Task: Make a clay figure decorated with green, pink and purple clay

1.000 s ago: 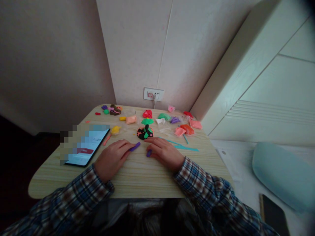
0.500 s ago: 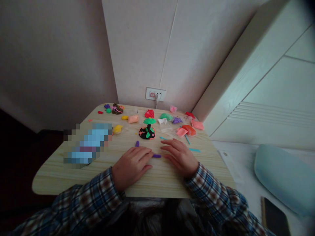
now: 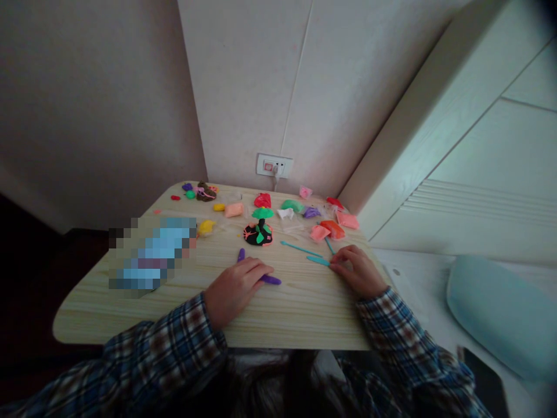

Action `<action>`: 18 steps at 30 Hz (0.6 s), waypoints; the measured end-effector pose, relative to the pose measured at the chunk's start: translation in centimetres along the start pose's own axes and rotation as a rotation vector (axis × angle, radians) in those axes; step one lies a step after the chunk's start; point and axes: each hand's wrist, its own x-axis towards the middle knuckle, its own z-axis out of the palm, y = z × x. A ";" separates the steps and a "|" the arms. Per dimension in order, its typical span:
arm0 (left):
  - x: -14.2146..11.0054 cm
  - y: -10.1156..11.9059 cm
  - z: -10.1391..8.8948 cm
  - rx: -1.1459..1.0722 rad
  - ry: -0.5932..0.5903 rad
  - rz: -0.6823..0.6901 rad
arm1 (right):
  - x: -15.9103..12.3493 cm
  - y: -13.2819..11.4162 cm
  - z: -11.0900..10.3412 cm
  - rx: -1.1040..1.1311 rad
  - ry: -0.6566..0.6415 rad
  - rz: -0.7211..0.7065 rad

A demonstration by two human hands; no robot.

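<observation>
Two ends of purple clay rolls [image 3: 271, 280] stick out from under my left hand [image 3: 239, 284], one up and one to the right. My left fingers lie closed together over the clay near the table's middle; whether it is one piece or two is hidden. At the right, my right hand [image 3: 357, 271] pinches the handle end of a turquoise plastic clay knife [image 3: 317, 260]. Just left of that knife lies a thin turquoise modelling tool [image 3: 300, 249]. Behind my hands stands a small clay tree [image 3: 262, 223] with a green top on a black base.
Several clay packets line the back, including an orange one [image 3: 334, 229], a green one [image 3: 292, 205] and a yellow lump [image 3: 206, 226]. A blurred-out tablet [image 3: 165, 249] lies at the left of the wooden table [image 3: 304, 319]. A socket [image 3: 274, 166] is on the wall.
My right hand has let go of its purple clay and moved right to the turquoise knife. My left hand came toward the middle and now covers the purple clay.
</observation>
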 end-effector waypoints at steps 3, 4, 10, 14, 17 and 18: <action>0.2 0.0 0.1 -0.087 -0.010 0.018 | 0.2 -0.7 -0.1 0.040 -0.060 -0.019; 0.2 0.0 0.2 -0.105 -0.020 0.031 | 0.2 -1.0 -0.1 0.062 -0.081 -0.035; 0.2 0.0 0.3 -0.115 -0.064 0.079 | 0.7 -3.7 -0.2 0.239 -0.239 -0.019; 0.3 -0.2 0.2 -0.058 0.007 0.007 | 1.3 -4.8 0.0 0.378 -0.300 -0.067; 0.2 -0.5 0.1 -0.026 0.061 -0.057 | 1.6 -5.3 0.3 0.458 -0.311 -0.095; 0.1 -0.6 0.0 -0.022 0.069 -0.063 | 1.8 -5.4 0.4 0.485 -0.307 -0.105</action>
